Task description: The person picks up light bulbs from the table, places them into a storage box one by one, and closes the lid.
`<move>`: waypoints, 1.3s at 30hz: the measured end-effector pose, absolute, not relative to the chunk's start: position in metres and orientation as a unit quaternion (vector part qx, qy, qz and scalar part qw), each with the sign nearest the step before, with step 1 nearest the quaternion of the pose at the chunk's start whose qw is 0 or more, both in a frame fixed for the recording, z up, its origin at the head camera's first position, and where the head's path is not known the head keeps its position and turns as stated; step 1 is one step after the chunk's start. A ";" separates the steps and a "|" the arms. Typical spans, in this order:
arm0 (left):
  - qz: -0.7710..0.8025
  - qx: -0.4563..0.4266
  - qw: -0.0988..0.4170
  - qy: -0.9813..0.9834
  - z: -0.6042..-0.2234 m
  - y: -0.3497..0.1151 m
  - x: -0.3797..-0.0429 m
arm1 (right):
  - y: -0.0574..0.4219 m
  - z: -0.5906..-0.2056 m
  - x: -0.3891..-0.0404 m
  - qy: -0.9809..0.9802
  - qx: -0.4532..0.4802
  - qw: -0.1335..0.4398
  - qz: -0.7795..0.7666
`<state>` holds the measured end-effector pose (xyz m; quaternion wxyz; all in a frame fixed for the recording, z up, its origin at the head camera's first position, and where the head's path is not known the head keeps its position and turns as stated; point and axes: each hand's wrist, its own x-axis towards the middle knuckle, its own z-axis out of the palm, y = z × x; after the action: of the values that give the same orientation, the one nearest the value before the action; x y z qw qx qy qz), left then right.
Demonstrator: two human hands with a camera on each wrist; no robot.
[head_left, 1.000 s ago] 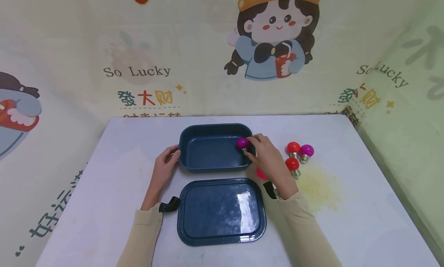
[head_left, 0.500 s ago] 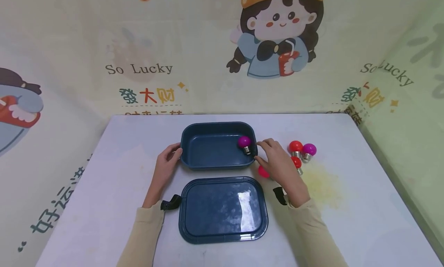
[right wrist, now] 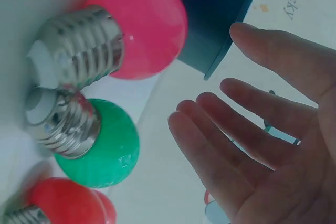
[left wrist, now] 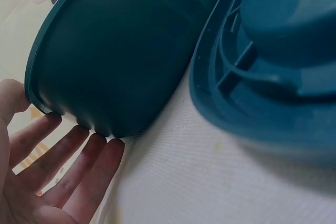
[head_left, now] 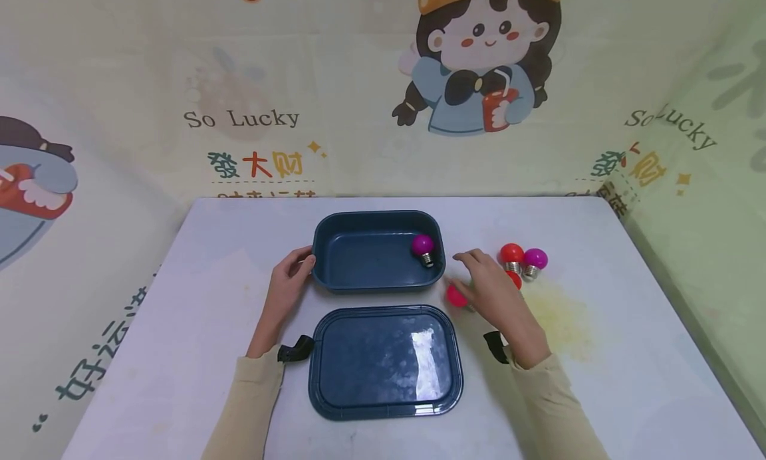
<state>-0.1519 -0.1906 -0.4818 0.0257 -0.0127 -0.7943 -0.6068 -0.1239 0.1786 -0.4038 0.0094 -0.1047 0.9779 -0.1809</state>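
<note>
A dark blue container (head_left: pixel 371 284) stands on the table with one purple light bulb (head_left: pixel 422 246) lying inside at its right end. My left hand (head_left: pixel 288 284) rests its fingertips along the container's left end wall; the left wrist view shows these fingers (left wrist: pixel 89 171) fairly straight, with the thumb near the rim. To the right of the container, my right hand (head_left: pixel 493 290) hovers with spread, relaxed fingers and holds nothing. Below it lie a pink bulb (right wrist: pixel 142 27), a green bulb (right wrist: pixel 113 145) and a red bulb (right wrist: pixel 65 198), partly hidden by the hand in the head view.
A dark blue lid (head_left: pixel 383 363) lies flat in front of the container, close to it. Beyond the right hand are another red bulb (head_left: pixel 511 252) and a second purple bulb (head_left: pixel 535 258). Patterned cloth walls (head_left: pixel 341 101) border the white table (head_left: pixel 628 327) at the back and sides.
The right hand has let go of the purple bulb inside the container and drawn back to the right, over the loose bulbs. The left hand stays at the container's left end.
</note>
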 end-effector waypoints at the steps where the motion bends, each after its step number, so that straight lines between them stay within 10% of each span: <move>1: -0.608 -0.013 0.024 -0.793 -0.480 -0.190 -0.152 | 0.180 -0.404 -0.123 0.978 -0.106 0.011 -0.181; 39: -0.615 -0.008 0.014 -0.788 -0.473 -0.189 -0.149 | 0.193 -0.414 -0.114 0.969 -0.174 0.064 -0.165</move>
<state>-0.1487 -0.1890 -0.4732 0.0135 -0.0080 -0.7880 -0.6154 -0.1136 0.1934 -0.4138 0.0638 -0.1743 0.9687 -0.1650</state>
